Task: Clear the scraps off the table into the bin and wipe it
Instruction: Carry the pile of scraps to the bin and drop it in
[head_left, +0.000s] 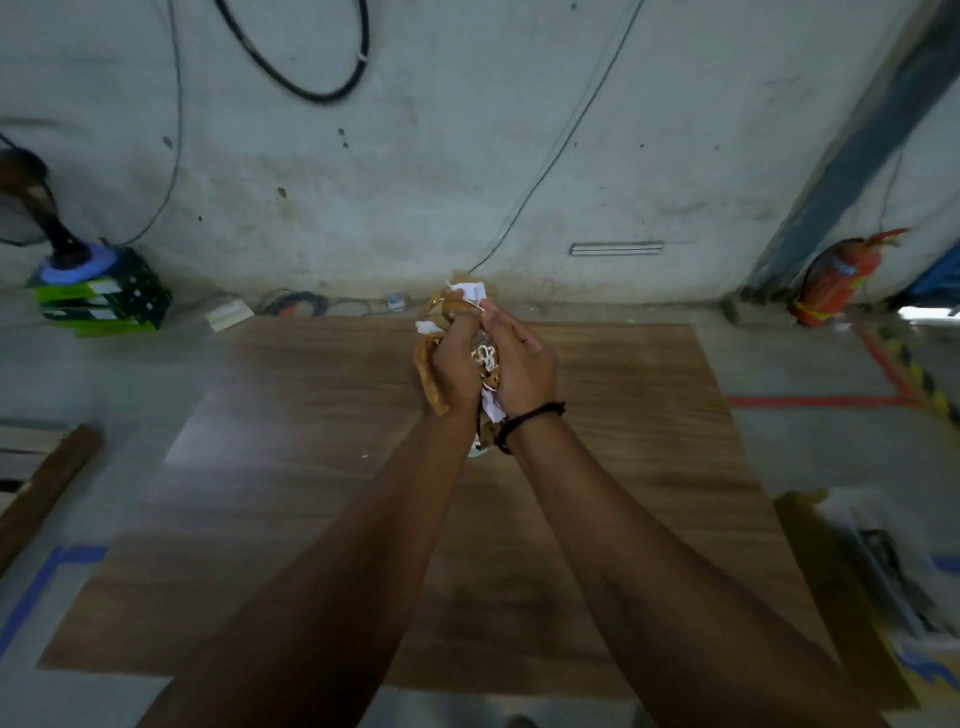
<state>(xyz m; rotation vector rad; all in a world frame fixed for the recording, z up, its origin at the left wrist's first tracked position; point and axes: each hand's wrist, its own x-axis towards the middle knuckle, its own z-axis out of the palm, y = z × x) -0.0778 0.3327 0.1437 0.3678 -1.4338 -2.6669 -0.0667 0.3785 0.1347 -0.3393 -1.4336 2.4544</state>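
Both my hands are raised above the far middle of the wooden table (311, 493) and cup a bundle of scraps (485, 358) between them: brown cardboard pieces, white paper bits and some pale string. My left hand (452, 369) grips the left side of the bundle, fingers curled round brown and white pieces. My right hand (519, 364), a black band on its wrist, closes on the right side. Paper sticks out above and below the hands. One tiny speck (365, 457) lies on the tabletop.
A white-lined container (883, 571) stands on the floor at the table's right. A red fire extinguisher (836, 280) leans by the far right wall. Green-and-black boxes (104, 301) with a fan sit at far left. Cables lie along the wall base. A wooden plank (47, 488) is at left.
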